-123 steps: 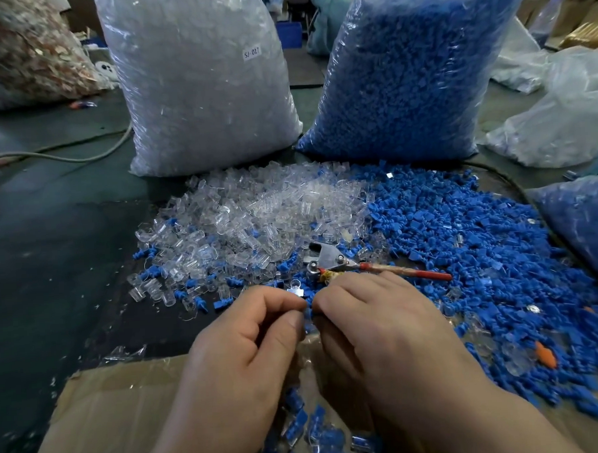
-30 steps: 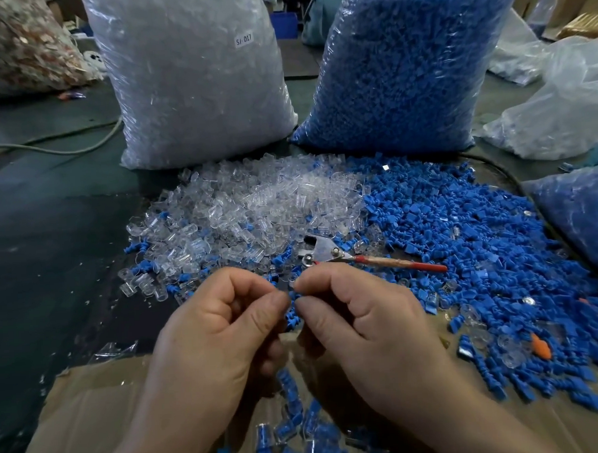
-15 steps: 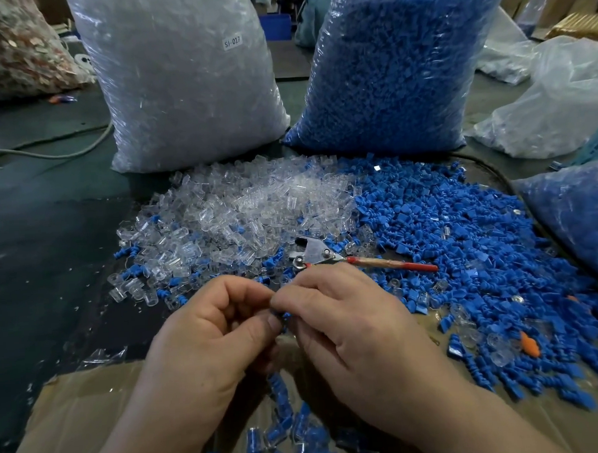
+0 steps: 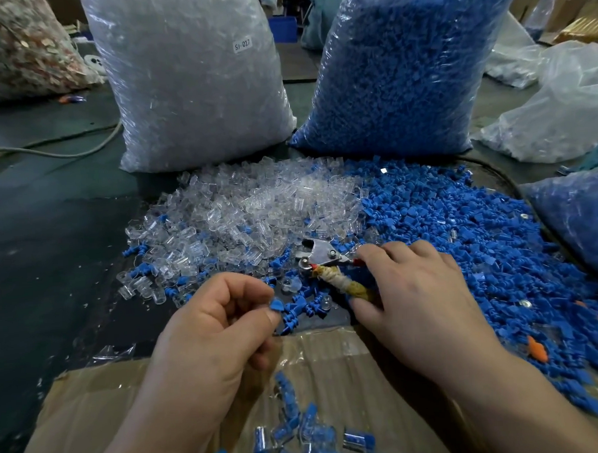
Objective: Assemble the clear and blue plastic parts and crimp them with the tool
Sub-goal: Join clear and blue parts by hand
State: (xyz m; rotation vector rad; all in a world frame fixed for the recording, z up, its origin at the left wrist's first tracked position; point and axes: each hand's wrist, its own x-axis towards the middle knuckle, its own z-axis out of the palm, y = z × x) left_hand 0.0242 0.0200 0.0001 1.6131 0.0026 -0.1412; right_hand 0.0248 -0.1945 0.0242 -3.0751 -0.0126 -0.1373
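My left hand point(image 4: 213, 329) pinches a small assembled piece point(image 4: 277, 304) between thumb and forefinger; only its blue end shows. My right hand point(image 4: 410, 296) has its fingers curled round the handles of the crimping tool point(image 4: 321, 256), whose metal head points left and whose wrapped handle point(image 4: 341, 282) runs under my thumb. A heap of loose clear parts point(image 4: 255, 207) lies behind the tool. To its right spreads a heap of loose blue parts point(image 4: 462, 226).
A cardboard box point(image 4: 93, 406) at the near edge holds several assembled blue-and-clear pieces point(image 4: 299, 431). Behind the heaps stand a big bag of clear parts point(image 4: 188, 80) and a big bag of blue parts point(image 4: 400, 67). More bags lie at the right and far left. A cable point(image 4: 47, 151) crosses the dark table.
My hands were together on one small piece. My right hand has let go of it and moved up and right onto the crimping tool; my left hand keeps the piece.
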